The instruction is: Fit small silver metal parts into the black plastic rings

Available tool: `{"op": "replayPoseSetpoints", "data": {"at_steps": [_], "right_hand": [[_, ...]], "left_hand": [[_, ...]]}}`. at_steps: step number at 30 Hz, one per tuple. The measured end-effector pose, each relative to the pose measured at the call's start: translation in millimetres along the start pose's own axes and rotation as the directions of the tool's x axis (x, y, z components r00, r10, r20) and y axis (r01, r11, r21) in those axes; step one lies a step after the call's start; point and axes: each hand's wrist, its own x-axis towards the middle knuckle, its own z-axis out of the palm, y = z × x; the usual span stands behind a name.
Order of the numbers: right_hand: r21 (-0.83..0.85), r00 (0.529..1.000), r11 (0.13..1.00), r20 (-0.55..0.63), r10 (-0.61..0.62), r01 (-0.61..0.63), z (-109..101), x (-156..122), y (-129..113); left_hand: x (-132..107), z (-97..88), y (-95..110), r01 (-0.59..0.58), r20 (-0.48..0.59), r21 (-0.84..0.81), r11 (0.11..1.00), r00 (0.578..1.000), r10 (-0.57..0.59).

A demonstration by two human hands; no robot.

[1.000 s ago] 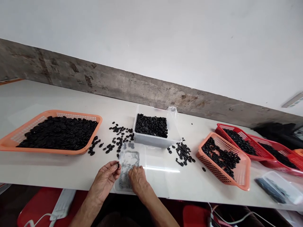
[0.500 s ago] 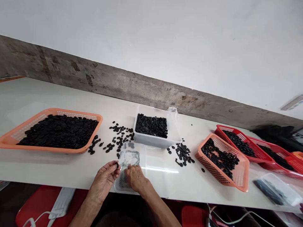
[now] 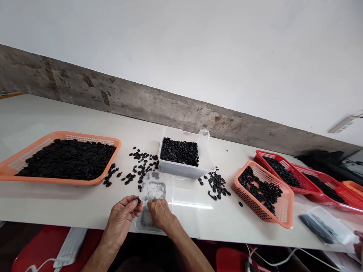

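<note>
Between thumb and fingers, my left hand (image 3: 122,216) pinches a small black oval plastic piece (image 3: 138,201) by the left edge of a shallow clear plastic tray (image 3: 169,182). My right hand (image 3: 161,212) reaches down into this tray with its fingers bent together; their tips are partly hidden, and I cannot make out what they hold. Tiny greyish bits (image 3: 159,190) lie scattered in the tray. Just behind it stands a clear plastic box (image 3: 181,170), part filled with black pieces (image 3: 179,152). Loose black oval pieces (image 3: 144,160) lie left of that box.
A wide orange basket (image 3: 53,181) heaped with black pieces stands at left. On the right are another orange basket (image 3: 287,207), red baskets (image 3: 279,161) and a clear container (image 3: 334,226). More loose pieces (image 3: 217,183) lie between. Another person's hand (image 3: 359,240) shows at the right edge.
The whole view has shifted slightly. My left hand still holds the black piece, and my right hand stays in the tray with its fingers slightly moved. The other person's hand shows more at the right edge.
</note>
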Motion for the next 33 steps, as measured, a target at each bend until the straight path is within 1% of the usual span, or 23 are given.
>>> {"op": "replayPoseSetpoints", "data": {"at_steps": [2, 6, 9, 15, 18, 22, 25, 27, 31, 33], "right_hand": [[-0.009, 1.000, 1.000, 0.010, 0.000, 0.000, 0.9, -0.8, -2.2], [-0.023, 0.998, 0.999, 0.035, -0.045, 0.046, -0.3, -2.5, -7.3], [-0.025, 0.998, 0.999, 0.057, -0.041, 0.043, -2.9, -2.6, -5.4], [0.029, 0.986, 1.000, 0.169, 0.001, -0.006, -2.9, -2.6, 4.9], [0.090, 0.975, 0.995, 0.221, 0.014, -0.035, -1.8, -3.8, 7.9], [0.208, 0.968, 0.968, 0.234, 0.091, -0.142, -7.6, -0.9, 15.0], [0.335, 0.962, 0.912, 0.215, 0.171, -0.237, -17.5, 4.9, 21.4], [0.445, 0.957, 0.851, 0.206, 0.207, -0.280, -23.9, 8.8, 25.2], [0.674, 0.951, 0.671, 0.199, 0.238, -0.309, -31.4, 12.0, 31.4], [0.758, 0.948, 0.574, 0.198, 0.248, -0.308, -32.4, 10.6, 33.6]], "left_hand": [[-2.6, 0.9, 0.4, -0.025, 0.004, 0.018, 1.000, 1.000, 0.025], [-6.1, 2.7, 0.8, -0.066, 0.011, 0.045, 0.997, 0.998, 0.065], [-7.0, 2.3, 1.5, -0.080, 0.013, 0.061, 0.995, 0.997, 0.079], [-4.2, -2.9, 0.7, -0.074, 0.005, 0.067, 0.995, 0.997, 0.074], [-3.1, -2.7, -2.9, -0.052, 0.010, 0.067, 0.996, 0.999, 0.052], [-1.7, -2.2, -6.1, -0.029, 0.019, 0.063, 0.998, 0.999, 0.028], [-0.5, -3.5, -5.6, -0.024, 0.021, 0.066, 0.998, 1.000, 0.023], [-0.7, -3.8, -4.4, -0.021, 0.024, 0.071, 0.997, 1.000, 0.020], [-4.2, -0.5, -2.8, -0.009, 0.048, 0.081, 0.997, 0.999, 0.005], [-6.1, 2.0, -3.3, 0.002, 0.069, 0.089, 0.996, 0.998, -0.008]]}}
